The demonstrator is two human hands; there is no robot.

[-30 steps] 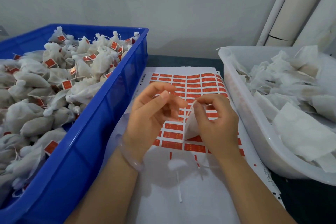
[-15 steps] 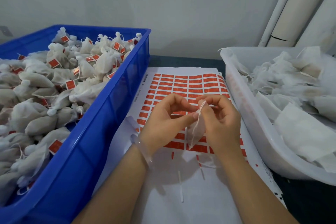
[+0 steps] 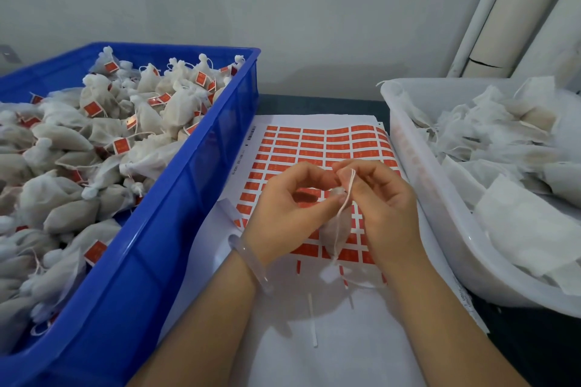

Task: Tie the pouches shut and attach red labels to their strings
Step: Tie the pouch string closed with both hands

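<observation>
Above the label sheet (image 3: 314, 141), the left hand (image 3: 292, 210) pinches the hanging pouch (image 3: 331, 236) at its neck, the right hand (image 3: 386, 207) close beside pinches its string (image 3: 350, 187); the loop should be drawn snug before labelling.

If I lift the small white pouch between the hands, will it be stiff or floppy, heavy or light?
Probably floppy: the pouch sags limp between the left hand and right hand. Likely light: fingertips and a thin string carry it. Hardly apt to roll: tied pouches in the blue crate lie slumped.
</observation>
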